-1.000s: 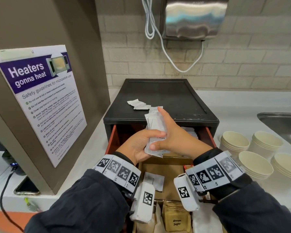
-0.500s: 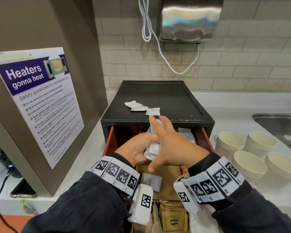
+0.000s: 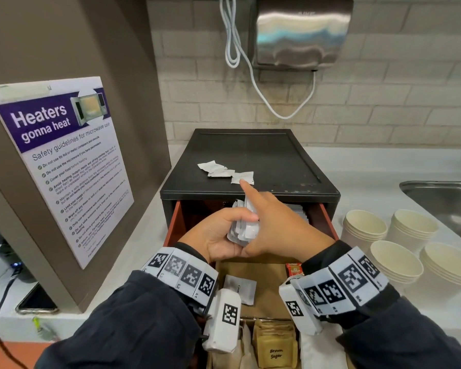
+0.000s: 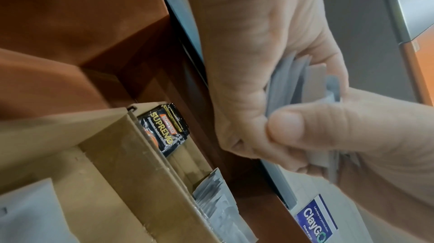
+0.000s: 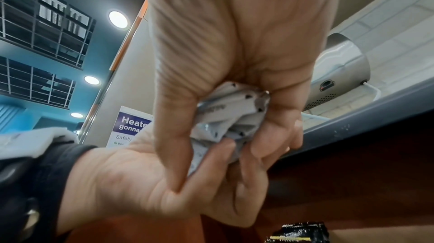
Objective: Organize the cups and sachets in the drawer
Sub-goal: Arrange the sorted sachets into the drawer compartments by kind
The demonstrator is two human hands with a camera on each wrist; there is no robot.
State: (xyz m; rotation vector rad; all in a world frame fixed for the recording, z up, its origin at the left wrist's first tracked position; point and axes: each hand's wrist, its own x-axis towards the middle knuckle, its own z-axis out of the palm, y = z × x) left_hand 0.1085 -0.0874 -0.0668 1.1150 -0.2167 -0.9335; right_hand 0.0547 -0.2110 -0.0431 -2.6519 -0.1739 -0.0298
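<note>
My left hand (image 3: 218,235) grips a bundle of white sachets (image 3: 244,229) above the open red drawer (image 3: 172,225). My right hand (image 3: 282,227) holds the same bundle from the right with thumb and curled fingers. Its index finger stretches forward to the edge of the nearest of three loose white sachets (image 3: 242,177) on the black drawer unit (image 3: 277,161). The right wrist view shows the bundle (image 5: 230,109) squeezed between both palms, and it shows again in the left wrist view (image 4: 305,83). Stacks of paper cups (image 3: 365,227) stand to the right of the drawer.
Cardboard dividers (image 3: 250,272) split the drawer, which holds one flat white sachet (image 3: 240,288), brown sugar packets (image 3: 276,347), a black coffee sachet (image 4: 164,130) and upright white sachets (image 4: 216,200). A steel sink (image 3: 442,203) lies far right. A cabinet with a microwave poster (image 3: 61,161) stands left.
Both hands have lowered the bundle from in front of the unit's top to the drawer mouth. The right index finger has stretched forward to the nearest loose sachet.
</note>
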